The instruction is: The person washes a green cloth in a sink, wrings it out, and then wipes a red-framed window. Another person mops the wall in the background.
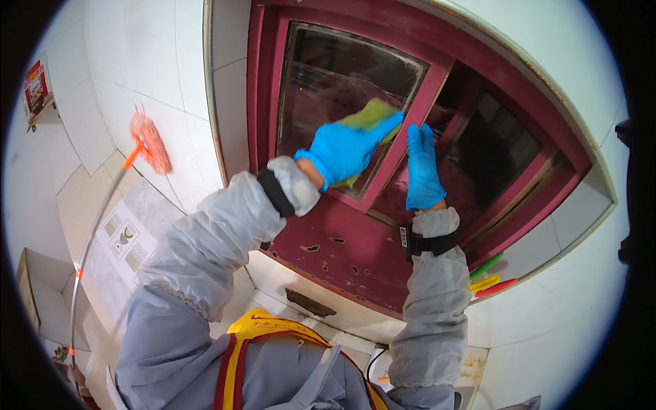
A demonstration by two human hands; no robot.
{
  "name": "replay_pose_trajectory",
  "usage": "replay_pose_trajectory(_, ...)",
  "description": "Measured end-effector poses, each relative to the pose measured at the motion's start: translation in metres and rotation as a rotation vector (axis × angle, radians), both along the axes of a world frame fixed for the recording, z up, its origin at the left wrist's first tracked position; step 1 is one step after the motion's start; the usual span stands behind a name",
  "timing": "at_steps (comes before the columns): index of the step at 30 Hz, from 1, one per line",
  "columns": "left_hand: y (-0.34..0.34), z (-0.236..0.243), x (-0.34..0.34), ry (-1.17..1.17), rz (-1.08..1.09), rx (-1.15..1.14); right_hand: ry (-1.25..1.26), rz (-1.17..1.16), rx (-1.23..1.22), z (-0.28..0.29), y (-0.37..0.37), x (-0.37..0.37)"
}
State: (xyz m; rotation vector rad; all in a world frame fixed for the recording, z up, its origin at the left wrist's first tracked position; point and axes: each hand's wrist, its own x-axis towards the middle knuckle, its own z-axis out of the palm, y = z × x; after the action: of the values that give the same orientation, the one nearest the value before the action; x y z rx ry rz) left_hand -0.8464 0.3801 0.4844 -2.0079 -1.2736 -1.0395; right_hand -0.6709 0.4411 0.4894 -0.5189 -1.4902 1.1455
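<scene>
My left hand (345, 152), in a blue glove, presses a yellow-green cloth (372, 115) against the left window pane (335, 78). Parts of the cloth stick out above and below the hand; the rest is hidden under the palm. The fingertips reach toward the dark red upright (417, 116) of the sash. On the other side of that upright is my right hand (425, 174), also in a blue glove. Its fingers stretch upward close to the upright's edge, with no tool visible in them; whether they touch it I cannot tell.
The red window frame (335, 249) has chipped paint along its lower part. Green, yellow and red handles (486, 279) lie at the lower right. A long-handled pink duster (149, 142) leans against the tiled wall at left. A printed sheet (125, 239) is beside its pole.
</scene>
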Motion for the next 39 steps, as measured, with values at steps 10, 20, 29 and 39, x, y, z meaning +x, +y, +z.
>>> replay_pose_trajectory(10, -0.016, -0.101, -0.009, -0.478, -0.087, -1.129, -0.042, -0.070, 0.022, -0.006, 0.003, 0.001)
replay_pose_trajectory(20, -0.028, -0.096, -0.113, 0.262, 0.378, -0.846, -0.069, -0.132, -0.008, -0.008, 0.009, 0.003)
replay_pose_trajectory(29, -0.051, -0.034, -0.065, -0.147, 0.342, -0.116, -0.034, -0.063, 0.002, -0.011, 0.014, 0.002)
replay_pose_trajectory(39, 0.019, 0.010, 0.023, -0.075, -0.097, 0.279, -0.083, -0.103, -0.030, -0.005, 0.011, 0.003)
